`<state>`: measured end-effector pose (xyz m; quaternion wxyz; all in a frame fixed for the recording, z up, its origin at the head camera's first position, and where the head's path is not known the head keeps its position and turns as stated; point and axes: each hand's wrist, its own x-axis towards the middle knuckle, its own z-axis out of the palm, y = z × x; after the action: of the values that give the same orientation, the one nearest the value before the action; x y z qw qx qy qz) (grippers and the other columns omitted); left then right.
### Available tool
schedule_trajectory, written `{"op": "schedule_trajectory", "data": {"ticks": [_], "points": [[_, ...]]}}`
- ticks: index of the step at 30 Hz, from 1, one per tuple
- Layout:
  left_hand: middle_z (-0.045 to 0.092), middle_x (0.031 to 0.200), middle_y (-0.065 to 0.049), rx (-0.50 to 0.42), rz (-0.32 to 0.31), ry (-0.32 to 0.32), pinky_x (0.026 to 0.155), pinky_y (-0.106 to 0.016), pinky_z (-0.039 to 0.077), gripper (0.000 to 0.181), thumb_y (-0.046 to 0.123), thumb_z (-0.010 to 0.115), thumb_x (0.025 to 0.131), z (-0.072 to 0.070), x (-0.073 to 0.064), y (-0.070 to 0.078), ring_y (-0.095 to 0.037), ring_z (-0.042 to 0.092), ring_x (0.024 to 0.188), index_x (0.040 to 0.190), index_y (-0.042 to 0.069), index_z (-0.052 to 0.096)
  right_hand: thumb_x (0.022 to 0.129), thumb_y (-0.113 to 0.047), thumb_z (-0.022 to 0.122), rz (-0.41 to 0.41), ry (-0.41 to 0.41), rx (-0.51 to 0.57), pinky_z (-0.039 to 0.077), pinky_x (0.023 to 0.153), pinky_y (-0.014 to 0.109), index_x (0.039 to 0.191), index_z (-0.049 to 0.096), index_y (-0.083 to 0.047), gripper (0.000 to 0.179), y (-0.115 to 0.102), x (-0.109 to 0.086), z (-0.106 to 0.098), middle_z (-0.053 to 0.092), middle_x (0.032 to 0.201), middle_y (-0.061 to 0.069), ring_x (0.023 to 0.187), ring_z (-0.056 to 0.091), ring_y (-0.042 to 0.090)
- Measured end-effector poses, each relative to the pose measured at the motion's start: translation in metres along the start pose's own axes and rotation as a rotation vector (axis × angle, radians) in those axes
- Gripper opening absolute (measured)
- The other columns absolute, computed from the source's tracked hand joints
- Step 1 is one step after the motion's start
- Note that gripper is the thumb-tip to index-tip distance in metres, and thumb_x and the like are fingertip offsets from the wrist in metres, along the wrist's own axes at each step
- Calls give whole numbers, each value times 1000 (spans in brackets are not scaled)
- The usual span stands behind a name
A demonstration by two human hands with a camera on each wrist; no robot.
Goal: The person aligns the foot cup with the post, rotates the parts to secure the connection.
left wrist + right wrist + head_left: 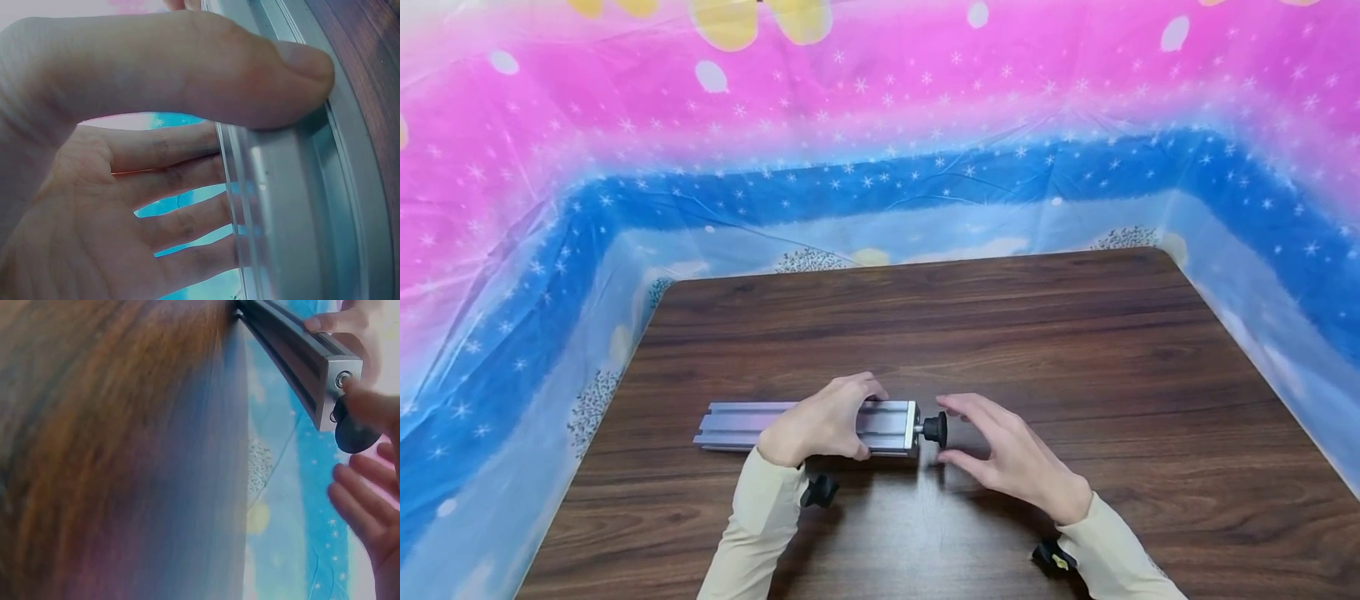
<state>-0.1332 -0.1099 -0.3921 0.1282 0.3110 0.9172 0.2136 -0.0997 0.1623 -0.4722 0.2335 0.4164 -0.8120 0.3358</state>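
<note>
A silver aluminium profile (887, 419) with long grooves lies sideways on the table, with my left hand (820, 423) gripping it near its right end. In the left wrist view the thumb (275, 87) presses along one grooved face, while the other fingers reach to the opposite side. From the flat end plate (337, 369) a short threaded stem sticks out, bearing a round black levelling foot (936, 428). My right hand (1018, 458) is spread around this foot, thumb in front and fingers behind, with a gap visible in the head view.
The dark wood-grain table (940, 325) extends behind and to both sides of the hands. A pink and blue printed cloth (880, 179) hangs around its far and side edges. Black wrist mounts (820, 492) sit at both cuffs.
</note>
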Motion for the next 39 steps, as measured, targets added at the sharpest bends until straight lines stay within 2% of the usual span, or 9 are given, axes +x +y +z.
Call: {"op": "schedule_trajectory", "data": {"ticks": [6, 13, 19, 23, 28, 31, 33, 36, 39], "points": [[64, 118, -7, 10, -2, 1, 97, -40, 50, 63, 4, 87, 62, 1, 0, 0, -24, 59, 106, 121, 1, 64, 75, -10, 84, -95, 36, -31, 46, 106, 22, 127, 64, -1, 57, 1, 3, -1, 69, 123, 9, 111, 66, 22], [64, 118, -9, 3, -10, 2, 98, -42, 50, 64, 4, 87, 62, 0, -1, 0, -26, 59, 108, 121, 1, 63, 83, -25, 83, -15, 16, -37, 56, 85, 29, 123, 68, -1, 48, 1, 1, -1, 73, 106, 4, 95, 69, 18], [64, 116, -7, -7, -6, 2, 96, -41, 50, 64, 2, 87, 62, 0, -1, 0, -24, 59, 105, 121, 0, 63, 95, -36, 69, 54, 2, -84, 55, 68, 24, 109, 73, -4, 35, 0, 2, 2, 73, 90, 2, 77, 66, 13], [64, 114, -7, -3, 10, 6, 95, -40, 51, 63, 2, 87, 61, 1, 0, 0, -23, 59, 103, 119, 0, 64, 100, -38, 62, 87, -3, -155, 45, 57, 18, 87, 73, -13, 30, 0, 4, 5, 62, 71, -9, 62, 51, 4], [64, 115, -7, 6, 11, 5, 95, -39, 51, 62, 3, 87, 62, 1, 2, 1, -22, 59, 104, 120, 0, 64, 102, -35, 56, 109, 9, -226, 37, 51, 20, 66, 58, -22, 39, 0, 6, 6, 44, 57, -14, 54, 38, 0], [64, 116, -8, 4, 4, -3, 96, -40, 51, 63, 3, 87, 63, 0, 1, 1, -23, 59, 105, 121, 0, 63, 101, -32, 60, 145, -2, -186, 42, 52, 19, 75, 65, -19, 29, -1, 5, 3, 55, 62, -12, 55, 47, 0], [64, 117, -8, 2, 2, -6, 96, -40, 51, 63, 3, 87, 63, 0, 1, 1, -24, 59, 105, 121, 0, 63, 96, -32, 68, 157, -10, -134, 49, 59, 20, 94, 72, -15, 17, -1, 3, -1, 68, 80, -8, 64, 58, 3], [64, 117, -8, 1, -1, -6, 96, -41, 51, 64, 3, 87, 62, -1, 1, 1, -24, 59, 105, 121, 0, 63, 84, -26, 81, 107, -19, -58, 56, 78, 24, 124, 66, -8, 47, -1, 2, -4, 72, 113, 2, 90, 68, 11], [64, 116, -7, -4, -1, -1, 95, -40, 51, 64, 3, 88, 62, -1, 1, 1, -23, 59, 104, 121, 0, 64, 77, -16, 86, 18, -25, -30, 53, 95, 27, 132, 61, -3, 62, 0, 2, -4, 67, 125, 7, 109, 67, 20]]}}
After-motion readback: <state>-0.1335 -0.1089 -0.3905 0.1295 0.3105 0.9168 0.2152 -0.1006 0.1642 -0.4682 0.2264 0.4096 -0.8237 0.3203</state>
